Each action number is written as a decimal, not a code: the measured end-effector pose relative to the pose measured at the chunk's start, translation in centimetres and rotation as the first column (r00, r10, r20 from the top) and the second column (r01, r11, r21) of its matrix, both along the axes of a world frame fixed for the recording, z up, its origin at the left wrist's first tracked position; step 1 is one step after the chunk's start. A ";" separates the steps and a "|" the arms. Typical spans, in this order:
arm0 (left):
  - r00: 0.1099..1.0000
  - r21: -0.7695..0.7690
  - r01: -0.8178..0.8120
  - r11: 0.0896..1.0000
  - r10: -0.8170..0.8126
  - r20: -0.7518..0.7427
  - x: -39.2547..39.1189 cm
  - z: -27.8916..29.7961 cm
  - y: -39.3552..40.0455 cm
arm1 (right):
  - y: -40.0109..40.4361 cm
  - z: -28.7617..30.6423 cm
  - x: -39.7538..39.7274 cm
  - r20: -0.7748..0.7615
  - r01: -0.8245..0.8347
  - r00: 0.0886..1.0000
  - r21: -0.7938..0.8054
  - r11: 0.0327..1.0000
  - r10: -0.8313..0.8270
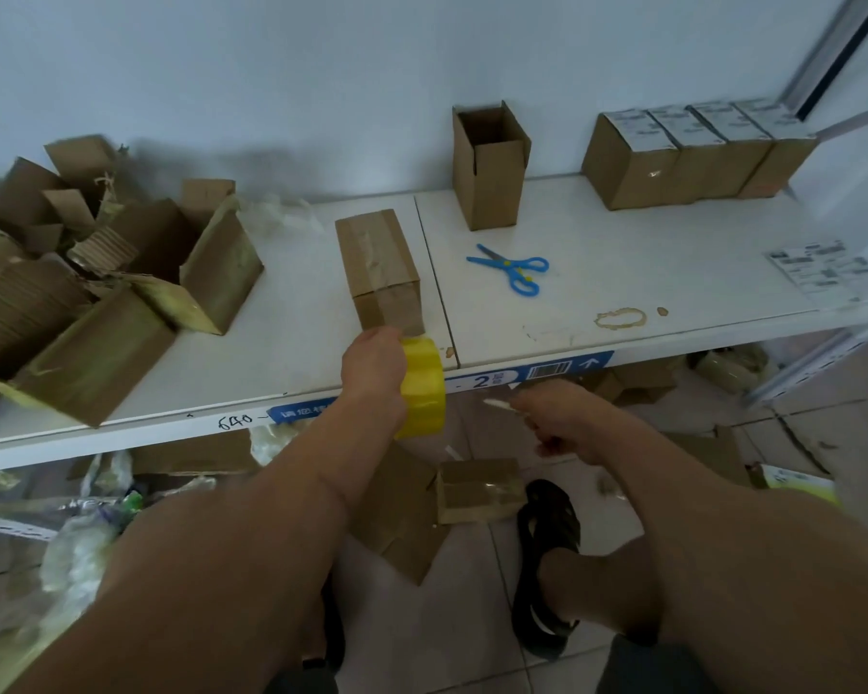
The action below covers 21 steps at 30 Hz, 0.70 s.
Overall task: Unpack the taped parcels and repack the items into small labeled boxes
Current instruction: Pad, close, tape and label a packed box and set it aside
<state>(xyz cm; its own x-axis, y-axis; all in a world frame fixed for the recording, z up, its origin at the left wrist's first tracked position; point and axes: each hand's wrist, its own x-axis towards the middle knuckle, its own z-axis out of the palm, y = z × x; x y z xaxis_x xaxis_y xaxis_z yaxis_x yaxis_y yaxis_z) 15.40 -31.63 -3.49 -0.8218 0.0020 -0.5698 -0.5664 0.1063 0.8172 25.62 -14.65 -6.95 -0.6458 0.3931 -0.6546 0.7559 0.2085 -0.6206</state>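
Taped brown cardboard parcel (379, 270) lies on its side near the front edge of the white table (622, 273), its top and near end covered with clear, wrinkled tape. Just in front of it the left hand (374, 370) grips a yellow roll of packing tape (422, 388), fingers wrapped around the roll, which hangs at the table's edge and almost touches the parcel's near end. The right hand (560, 423) is lower, below the table edge, fingers closed around a small pale object; it is too blurred to say what that is.

Behind the parcel stands an open, upright brown carton (487, 177), and between the two, a little to the right, lie blue plastic scissors with a yellow pivot (514, 270). At the far right a row of four small closed boxes with white labels on top (692, 152) sits against the wall, touching one another. A sheet of printed labels (828, 273) rests at the right edge. A brown ring stain (620, 318) marks the surface near the front. On the left a heap of torn, opened cartons with yellowish tape (96, 288) crowds that end. Beneath, the tiled floor (472, 618) is littered with cardboard scraps and plastic wrap, and a foot in a black sandal (547, 558) shows.
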 end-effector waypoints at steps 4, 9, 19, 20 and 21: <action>1.000 -0.012 -0.003 1.000 0.003 -0.006 0.1 0.2 0.0 | -0.1 3.1 -0.5 -0.118 -0.070 0.990 0.029 0.997 0.073; 1.000 0.005 -0.008 1.000 0.008 0.014 0.3 0.3 0.2 | -0.9 7.1 -1.8 -0.362 -0.134 0.914 0.155 0.979 0.183; 0.999 -0.041 -0.032 0.999 0.032 0.020 -0.5 -0.5 0.7 | -2.5 9.4 -7.0 -0.354 -0.350 0.802 0.375 0.859 0.481; 0.999 -0.041 -0.030 0.999 0.030 0.014 -0.6 -0.6 0.7 | -2.7 9.1 -7.4 -0.343 -0.366 0.794 0.390 0.845 0.502; 1.000 -0.044 -0.025 0.999 0.026 0.006 -0.5 -0.5 0.7 | -2.8 8.9 -7.7 -0.334 -0.376 0.787 0.407 0.833 0.519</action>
